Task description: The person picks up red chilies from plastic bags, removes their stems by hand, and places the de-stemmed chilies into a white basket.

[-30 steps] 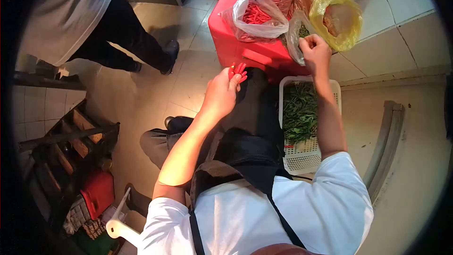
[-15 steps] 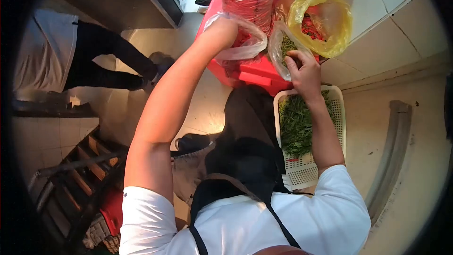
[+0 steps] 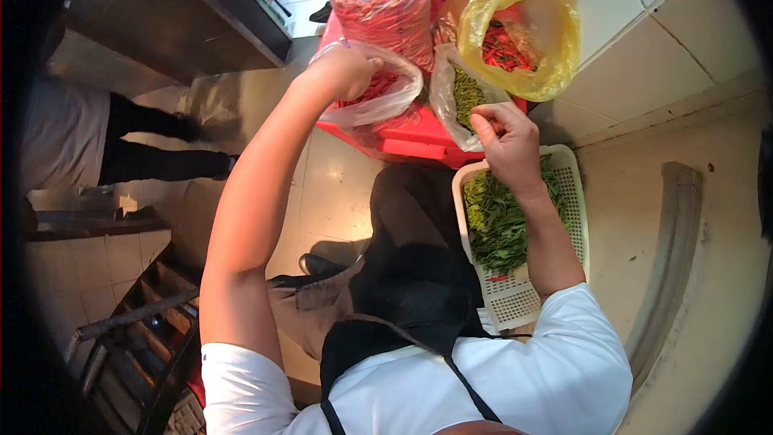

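Note:
My left hand point(image 3: 342, 74) is over the mouth of a clear plastic bag point(image 3: 403, 97) with red chillies in it; most of its fingers are hidden. My right hand point(image 3: 511, 141) pinches at the edge of a smaller clear bag point(image 3: 445, 97) that holds green peppercorn-like bits point(image 3: 467, 97). What lies between those fingertips is too small to make out. Behind them stand a full bag of red chillies point(image 3: 378, 4) and a yellow bag point(image 3: 555, 40) with red chillies inside. All the bags rest on a red surface point(image 3: 411, 141).
Below my right forearm, a white perforated basket point(image 3: 515, 302) holds green leaves point(image 3: 499, 225). Another person's dark-trousered legs point(image 3: 161, 157) are at the left. A dark slatted rack point(image 3: 153, 330) stands lower left, and a tiled wall point(image 3: 628, 72) runs along the right.
My left hand has lifted slightly in the chilli bag's mouth, showing more of itself. My right hand has shifted off the peppercorn-like bits. The view has moved, and the other person's legs have changed position.

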The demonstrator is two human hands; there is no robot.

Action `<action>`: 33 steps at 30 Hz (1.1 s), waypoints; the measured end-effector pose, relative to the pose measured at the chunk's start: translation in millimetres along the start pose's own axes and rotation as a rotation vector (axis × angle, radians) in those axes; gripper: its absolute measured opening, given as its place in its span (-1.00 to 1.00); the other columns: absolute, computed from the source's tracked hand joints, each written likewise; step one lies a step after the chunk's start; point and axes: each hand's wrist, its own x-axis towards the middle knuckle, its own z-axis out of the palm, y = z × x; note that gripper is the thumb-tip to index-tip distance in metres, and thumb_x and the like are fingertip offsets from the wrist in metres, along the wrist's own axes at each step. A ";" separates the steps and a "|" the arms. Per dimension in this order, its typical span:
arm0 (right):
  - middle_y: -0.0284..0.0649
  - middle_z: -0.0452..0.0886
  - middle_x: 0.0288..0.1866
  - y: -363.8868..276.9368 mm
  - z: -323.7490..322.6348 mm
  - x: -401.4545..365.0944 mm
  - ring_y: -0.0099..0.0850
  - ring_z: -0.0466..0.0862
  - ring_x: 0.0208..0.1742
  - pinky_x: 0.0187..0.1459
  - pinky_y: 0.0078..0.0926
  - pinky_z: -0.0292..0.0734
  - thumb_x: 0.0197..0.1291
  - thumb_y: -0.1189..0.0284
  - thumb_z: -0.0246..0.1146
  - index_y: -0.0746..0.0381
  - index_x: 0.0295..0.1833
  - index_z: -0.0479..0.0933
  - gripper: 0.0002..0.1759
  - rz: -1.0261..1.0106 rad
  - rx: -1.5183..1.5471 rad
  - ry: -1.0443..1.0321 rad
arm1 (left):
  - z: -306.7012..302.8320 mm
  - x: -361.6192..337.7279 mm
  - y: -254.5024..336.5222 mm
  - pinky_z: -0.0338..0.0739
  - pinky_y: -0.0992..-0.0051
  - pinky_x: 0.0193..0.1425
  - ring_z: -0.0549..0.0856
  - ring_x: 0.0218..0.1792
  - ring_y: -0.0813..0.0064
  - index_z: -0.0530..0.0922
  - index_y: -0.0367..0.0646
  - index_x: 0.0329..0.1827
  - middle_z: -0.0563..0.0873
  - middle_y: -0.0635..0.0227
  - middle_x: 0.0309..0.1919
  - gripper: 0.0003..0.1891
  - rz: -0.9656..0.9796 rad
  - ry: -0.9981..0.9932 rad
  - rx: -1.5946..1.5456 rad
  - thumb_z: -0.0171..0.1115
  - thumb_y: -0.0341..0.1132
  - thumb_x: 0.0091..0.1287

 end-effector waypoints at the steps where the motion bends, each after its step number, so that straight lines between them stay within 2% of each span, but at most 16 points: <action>1: -0.21 0.61 -0.37 -3.9 -2.2 1.5 -0.48 0.58 -0.42 -0.34 -0.54 0.48 0.17 0.49 0.34 0.32 -0.18 0.66 -0.86 -0.003 -0.003 0.014 | 0.2 -0.9 2.2 0.50 0.11 0.10 0.64 -0.04 -0.14 0.61 -0.28 0.05 0.69 -0.14 -0.12 -0.59 -0.042 0.058 -0.099 -0.08 -0.13 0.52; 3: -0.20 0.62 -0.36 -16.9 -8.4 6.4 -0.46 0.59 -0.41 -0.34 -0.52 0.49 0.18 0.49 0.34 0.32 -0.18 0.66 -0.86 -0.012 -0.003 0.035 | -2.2 -7.8 6.1 0.51 0.11 0.09 0.65 -0.04 -0.14 0.61 -0.28 0.04 0.69 -0.14 -0.13 -0.59 -0.135 0.170 -0.299 -0.03 -0.11 0.50; 7: -0.16 0.63 -0.32 -9.3 -23.3 27.9 -0.41 0.63 -0.38 -0.30 -0.49 0.53 0.20 0.48 0.34 0.29 -0.13 0.66 -0.84 -0.063 -0.101 0.185 | -30.2 -35.6 19.7 0.57 0.25 0.01 0.73 -0.11 0.05 0.64 -0.29 0.01 0.73 -0.07 -0.18 -0.62 -0.214 0.371 -0.484 0.17 -0.11 0.43; 8: -0.29 0.66 -0.25 -5.7 -30.6 36.4 -0.61 0.59 -0.28 -0.19 -0.57 0.53 0.27 0.46 0.33 0.29 -0.04 0.64 -0.81 -0.024 -0.196 0.177 | -33.2 -43.9 18.3 0.58 0.29 -0.02 0.75 -0.13 0.14 0.64 -0.28 0.01 0.74 -0.04 -0.19 -0.63 -0.199 0.465 -0.511 0.21 -0.12 0.41; 10: -0.21 0.66 -0.25 2.3 -42.2 63.6 -0.49 0.63 -0.28 -0.18 -0.52 0.54 0.24 0.47 0.33 0.28 -0.07 0.65 -0.83 -0.094 -0.287 0.187 | -32.5 -56.1 9.2 0.61 0.33 -0.11 0.77 -0.25 0.22 0.66 -0.28 -0.01 0.77 0.06 -0.25 -0.63 -0.220 0.634 -0.628 0.32 -0.13 0.33; 11: -0.17 0.66 -0.25 1.5 -45.0 71.1 -0.43 0.64 -0.28 -0.18 -0.49 0.55 0.23 0.47 0.32 0.27 -0.09 0.66 -0.83 -0.129 -0.328 0.186 | -31.0 -64.9 5.6 0.60 0.41 -0.15 0.76 -0.31 0.34 0.66 -0.28 -0.01 0.77 0.11 -0.32 -0.63 -0.241 0.722 -0.661 0.33 -0.13 0.33; 15: -0.20 0.67 -0.21 -33.2 -34.8 74.9 -0.46 0.64 -0.25 -0.14 -0.51 0.54 0.23 0.46 0.31 0.27 -0.08 0.66 -0.82 -0.127 -0.165 0.264 | -11.1 -109.4 -37.3 0.55 0.49 -0.07 0.68 -0.20 0.54 0.61 -0.27 0.09 0.75 0.25 -0.22 -0.60 -0.350 0.910 -0.950 0.33 -0.16 0.34; 16: -0.21 0.67 -0.21 -38.4 -29.5 69.0 -0.46 0.64 -0.25 -0.14 -0.51 0.54 0.24 0.46 0.31 0.27 -0.08 0.66 -0.82 -0.160 -0.174 0.238 | -6.6 -124.6 -45.1 0.48 0.61 -0.16 0.61 -0.20 0.62 0.54 -0.26 0.20 0.69 0.36 -0.14 -0.59 -0.409 0.886 -0.960 0.26 -0.19 0.41; 17: -0.21 0.67 -0.21 -41.7 -24.1 67.5 -0.47 0.63 -0.25 -0.14 -0.52 0.53 0.24 0.46 0.30 0.27 -0.08 0.66 -0.82 -0.191 -0.185 0.215 | 2.1 -138.6 -55.0 0.48 0.61 -0.16 0.61 -0.20 0.62 0.53 -0.26 0.21 0.69 0.36 -0.13 -0.59 -0.459 0.861 -1.007 0.25 -0.19 0.42; 22: -0.13 0.72 -0.15 -34.5 -26.0 89.4 -0.44 0.69 -0.12 -0.05 -0.49 0.55 0.27 0.51 0.25 0.32 -0.02 0.63 -0.80 -0.039 -0.355 0.234 | 85.0 -200.8 -100.3 0.51 0.55 -0.13 0.60 -0.18 0.58 0.49 -0.28 0.24 0.66 0.32 -0.08 -0.55 -0.679 0.681 -1.101 0.24 -0.17 0.42; 26: -0.14 0.73 -0.15 -44.0 -31.2 109.6 -0.49 0.68 -0.12 -0.02 -0.49 0.56 0.25 0.50 0.23 0.38 0.01 0.61 -0.74 -0.040 -0.256 0.287 | 166.2 -245.2 -148.3 0.54 0.50 -0.08 0.63 -0.13 0.51 0.48 -0.32 0.22 0.67 0.25 -0.06 -0.54 -0.853 0.462 -1.197 0.24 -0.15 0.41; 29: -0.09 0.73 -0.17 -39.4 -46.2 134.6 -0.44 0.70 -0.14 -0.03 -0.48 0.56 0.23 0.52 0.21 0.37 -0.03 0.62 -0.76 0.023 -0.453 0.116 | 237.3 -269.0 -177.9 0.54 0.50 -0.17 0.62 -0.20 0.54 0.48 -0.32 0.23 0.68 0.24 -0.08 -0.52 -1.030 0.336 -1.214 0.25 -0.13 0.40; 30: -0.14 0.72 -0.16 -16.2 -50.9 150.1 -0.42 0.68 -0.20 -0.10 -0.47 0.57 0.21 0.54 0.19 0.36 -0.02 0.63 -0.75 -0.003 -0.592 -0.025 | 262.3 -279.4 -183.5 0.53 0.51 -0.20 0.62 -0.24 0.55 0.48 -0.32 0.22 0.69 0.24 -0.09 -0.51 -1.037 0.287 -1.238 0.25 -0.13 0.40; 31: -0.04 0.72 -0.17 6.8 -48.4 166.8 -0.33 0.71 -0.17 -0.08 -0.41 0.58 0.16 0.52 0.24 0.35 -0.05 0.63 -0.75 0.095 -0.695 -0.211 | 281.8 -290.3 -184.3 0.52 0.52 -0.23 0.62 -0.27 0.55 0.48 -0.32 0.22 0.70 0.23 -0.11 -0.51 -1.050 0.239 -1.257 0.25 -0.12 0.40; 32: 0.05 0.71 -0.17 30.0 -40.1 178.5 -0.23 0.73 -0.14 -0.06 -0.35 0.58 0.10 0.50 0.28 0.34 -0.08 0.64 -0.74 0.197 -0.785 -0.400 | 290.3 -300.8 -182.9 0.46 0.52 -0.36 0.58 -0.36 0.58 0.49 -0.29 0.22 0.68 0.29 -0.14 -0.51 -1.061 0.129 -1.280 0.25 -0.09 0.40; 33: 0.08 0.69 -0.24 49.8 -27.5 183.0 -0.16 0.73 -0.14 -0.06 -0.28 0.59 0.05 0.47 0.32 0.33 -0.05 0.63 -0.69 0.220 -1.042 -0.547 | 297.7 -310.3 -183.4 0.41 0.52 -0.48 0.55 -0.44 0.62 0.49 -0.26 0.23 0.66 0.34 -0.18 -0.50 -1.072 0.026 -1.301 0.24 -0.06 0.40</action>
